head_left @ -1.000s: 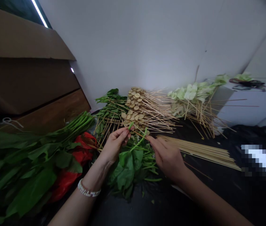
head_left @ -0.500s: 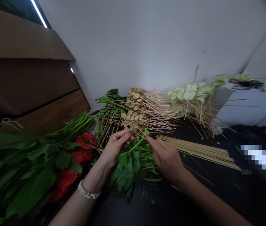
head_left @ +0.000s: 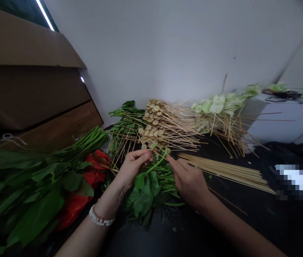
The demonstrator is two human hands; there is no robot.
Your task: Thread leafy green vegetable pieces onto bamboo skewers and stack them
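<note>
The left hand [head_left: 134, 165] pinches a green stem [head_left: 154, 146] over the black table's [head_left: 188, 232] middle, leafy greens [head_left: 140, 196] below toward its front edge; the right hand [head_left: 190, 178] pinches a bamboo skewer [head_left: 228, 202]. Threading seems in hand; pushing further calls for a steady stem.

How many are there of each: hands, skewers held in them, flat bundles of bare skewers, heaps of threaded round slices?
Hands: 2 (left hand, right hand)
Held skewer: 1
Bare skewer bundle: 1
Slice heap: 1
Total: 5
</note>
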